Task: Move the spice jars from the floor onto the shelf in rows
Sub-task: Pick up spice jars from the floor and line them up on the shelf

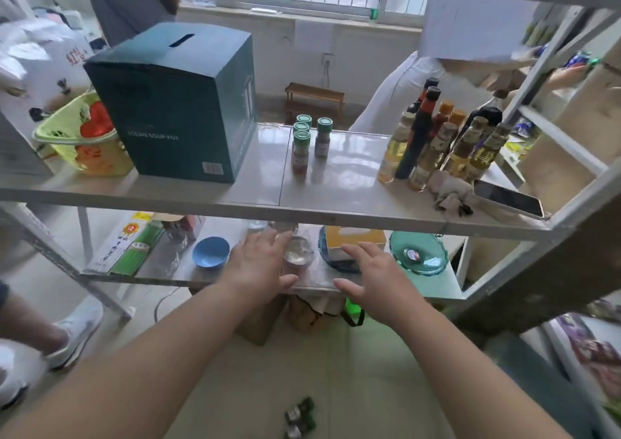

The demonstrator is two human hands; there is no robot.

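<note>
Several green-capped spice jars (301, 149) stand upright on the shelf (255, 200), three in a line front to back and one (323, 137) to their right. More spice jars (300, 416) lie on the floor at the bottom of the view, between my forearms. My left hand (260, 262) and my right hand (373, 272) hover empty, fingers spread, in front of the lower shelf (312, 284), below the jars on the shelf. Neither hand touches a jar.
A teal box (174, 102) and a green basket (80, 136) fill the shelf's left. Oil and sauce bottles (433, 139) and a phone (510, 198) occupy its right. The lower shelf holds a blue bowl (211, 252), a tissue box (353, 242), a glass dish (418, 252). Another person's shoe (72, 332) is left.
</note>
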